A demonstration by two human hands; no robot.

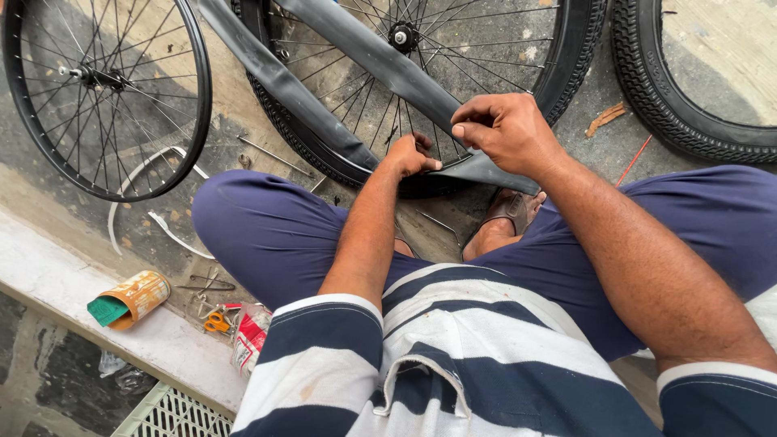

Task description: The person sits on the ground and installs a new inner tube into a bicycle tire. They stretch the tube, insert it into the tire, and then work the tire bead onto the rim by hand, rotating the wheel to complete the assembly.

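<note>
Inner tube (380, 61), grey and flat, runs slantwise across the spoked wheel (453, 48) in front of your knees, and both your hands grip its lower end. Your right hand (506, 129) pinches the rubber from above, thumb and fingers curled, wrist bent down. Your left hand (411, 155) is clenched on the fold just beside it, knuckles up, forearm reaching straight out. A bare rim (105, 89) leans at the left; a tipped can (133, 298) and orange-handled scissors (216, 322) lie near your left knee.
</note>
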